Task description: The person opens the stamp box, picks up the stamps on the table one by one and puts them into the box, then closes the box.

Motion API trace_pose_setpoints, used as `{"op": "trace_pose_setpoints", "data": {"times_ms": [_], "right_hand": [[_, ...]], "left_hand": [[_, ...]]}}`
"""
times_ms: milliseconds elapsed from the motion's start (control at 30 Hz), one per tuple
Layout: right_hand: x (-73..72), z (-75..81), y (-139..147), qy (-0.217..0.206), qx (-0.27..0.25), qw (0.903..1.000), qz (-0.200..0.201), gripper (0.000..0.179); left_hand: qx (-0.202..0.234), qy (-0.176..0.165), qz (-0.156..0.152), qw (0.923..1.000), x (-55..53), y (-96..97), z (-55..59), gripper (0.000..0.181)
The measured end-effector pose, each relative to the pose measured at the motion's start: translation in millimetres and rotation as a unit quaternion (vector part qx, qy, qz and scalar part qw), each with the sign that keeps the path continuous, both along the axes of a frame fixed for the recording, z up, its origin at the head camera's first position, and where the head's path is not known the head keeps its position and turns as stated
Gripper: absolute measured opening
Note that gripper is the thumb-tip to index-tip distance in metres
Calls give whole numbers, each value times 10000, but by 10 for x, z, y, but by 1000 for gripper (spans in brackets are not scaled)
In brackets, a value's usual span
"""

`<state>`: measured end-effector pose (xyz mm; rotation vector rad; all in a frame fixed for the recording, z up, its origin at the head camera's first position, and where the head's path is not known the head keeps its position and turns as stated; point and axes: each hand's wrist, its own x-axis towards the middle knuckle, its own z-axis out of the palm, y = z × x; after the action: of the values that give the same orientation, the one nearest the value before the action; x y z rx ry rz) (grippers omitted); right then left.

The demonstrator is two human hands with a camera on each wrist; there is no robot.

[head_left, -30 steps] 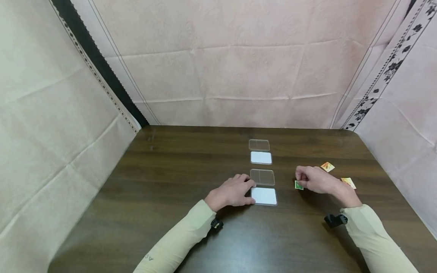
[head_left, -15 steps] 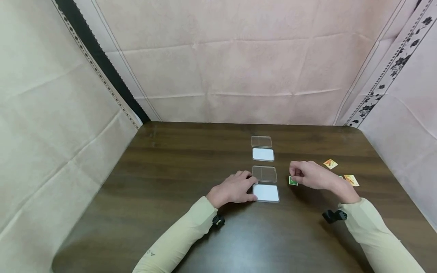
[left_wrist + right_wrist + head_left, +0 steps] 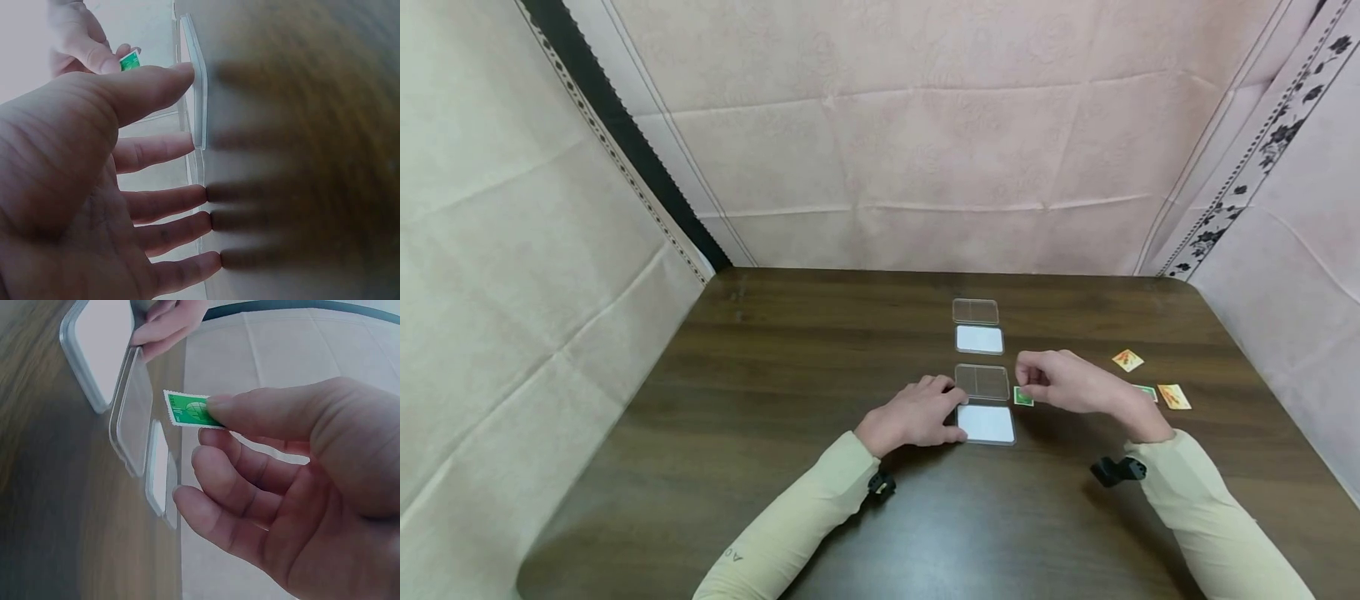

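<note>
Between thumb and forefinger, my right hand pinches a green postage stamp with perforated edges and a globe design. In the head view the stamp sits just right of the near case's clear lid. That lid lies opened out behind the near case's white-filled base. My left hand rests at the left side of this case. Its thumb and fingers are extended, with the thumb at the base's edge and the other fingertips reaching down along the lid and table.
Farther back lies a second opened case, with a white base and a clear lid. To the right are an orange-yellow stamp, another one and a green stamp partly behind my right wrist. Cloth hangs around the wooden table.
My right hand has carried the green stamp left toward the near case's lid. Another green stamp has come into sight behind the wrist. The left hand stays by the case.
</note>
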<state>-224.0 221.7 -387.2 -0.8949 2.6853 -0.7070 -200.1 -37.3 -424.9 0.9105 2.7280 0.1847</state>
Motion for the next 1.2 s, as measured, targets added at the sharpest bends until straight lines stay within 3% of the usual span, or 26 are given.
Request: {"op": "trace_pose_setpoints", "data": {"times_ms": [600, 1200], "right_hand": [[35, -2, -222, -489, -306, 9978, 325, 13], [-3, -205, -367, -738, -490, 9937, 687, 11]], "left_hand": [[-2, -30, 11, 10000, -37, 15, -22, 54], [-32, -27, -1, 10000, -51, 20, -17, 57]]}}
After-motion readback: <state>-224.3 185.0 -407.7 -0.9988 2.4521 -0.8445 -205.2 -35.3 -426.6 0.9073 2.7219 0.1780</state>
